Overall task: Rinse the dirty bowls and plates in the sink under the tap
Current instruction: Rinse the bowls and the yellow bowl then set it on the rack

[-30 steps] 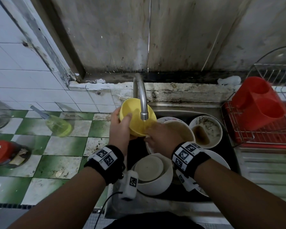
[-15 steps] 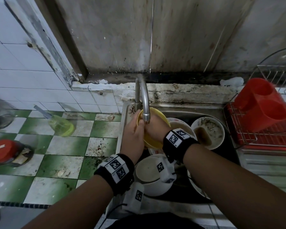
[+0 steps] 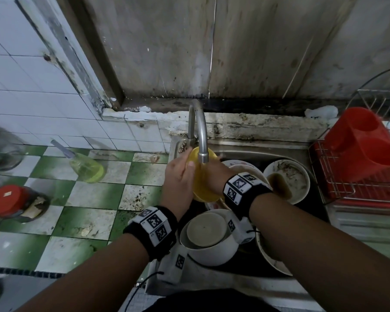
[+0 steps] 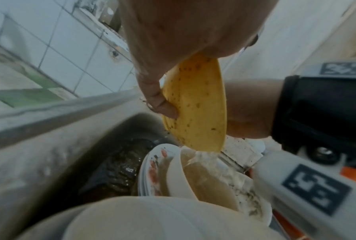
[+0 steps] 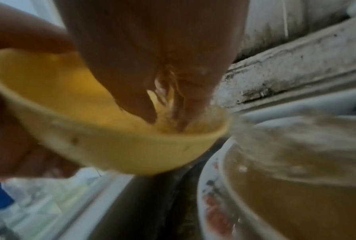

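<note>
We hold the yellow bowl (image 3: 200, 183) tipped on edge right under the tap (image 3: 199, 131) spout, over the back left part of the sink (image 3: 245, 152). Our left hand (image 3: 178, 179) grips it from the left, thumb hooked over the rim and the other fingers (image 4: 162, 105) curled against its speckled outer wall. Our right hand (image 3: 214, 176) reaches in from the right with its fingers (image 5: 140, 91) pressed down inside the bowl; they look straight rather than curled round anything. Water spills over the low rim in the right wrist view and falls onto the dishes below

Just under the bowl sits a stack of white plates and a bowl with brownish water (image 4: 204, 178), the bottom plate smeared red. To the right lies a dirty white bowl (image 3: 286, 181) with brown liquid, and nearest us an upturned white bowl (image 3: 208, 237) nested in another. The sink's left wall stands close beside our left hand, the back rim just behind the tap

Left of the sink, the green-and-white tiled table (image 3: 88, 210) carries a yellow-green bottle (image 3: 87, 168) and a red-lidded jar (image 3: 9, 199). On the right stands a wire rack (image 3: 338, 183) with a red holder (image 3: 365, 143)
</note>
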